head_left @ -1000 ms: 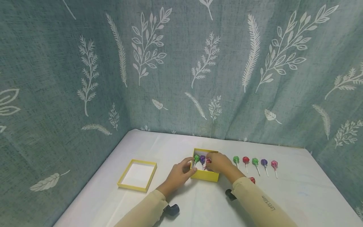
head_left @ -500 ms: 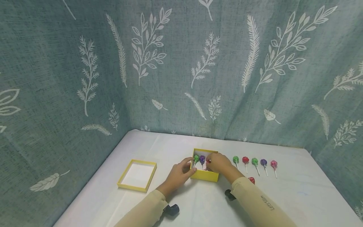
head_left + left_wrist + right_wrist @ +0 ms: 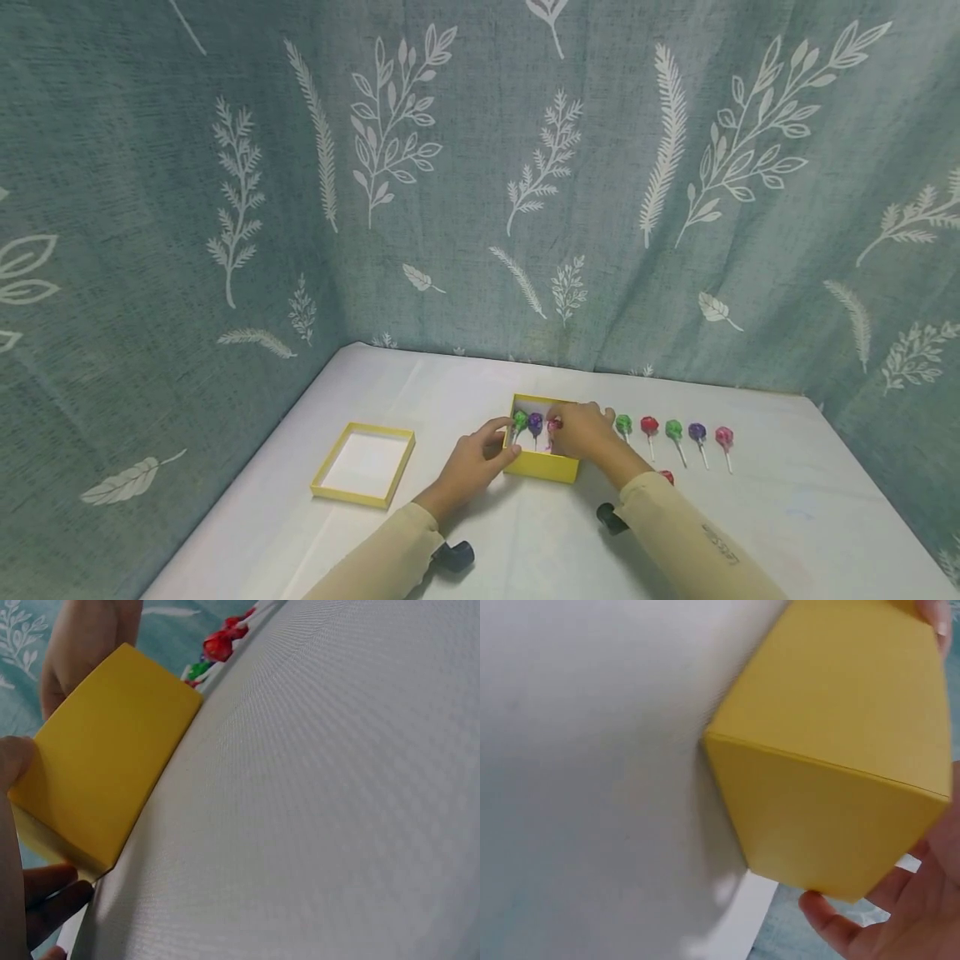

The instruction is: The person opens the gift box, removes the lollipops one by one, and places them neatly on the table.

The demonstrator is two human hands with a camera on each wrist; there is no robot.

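An open yellow box (image 3: 542,467) stands on the white table, with a green lollipop (image 3: 521,420) and a purple lollipop (image 3: 535,424) lying side by side inside. My left hand (image 3: 474,462) grips the box's left side, thumb at the front corner and fingers along the left wall. Reaching over the right side, my right hand (image 3: 585,429) has index finger and thumb at a pink lollipop (image 3: 554,426) inside, seemingly pinching it; the fingertips are partly hidden. In the right wrist view its other fingers (image 3: 832,924) spread beside the box's outer wall.
To the right, a row of lollipops includes a red one (image 3: 649,426), a green one (image 3: 674,429), a purple one (image 3: 697,432) and a pink one (image 3: 724,437). Another red lollipop (image 3: 667,477) is partly behind the right sleeve. The yellow lid (image 3: 350,498) lies at left.
My right hand has shifted slightly right, its outer fingers spreading toward the row. The pink lollipop in the box shows a little farther right. My left hand stays on the box.
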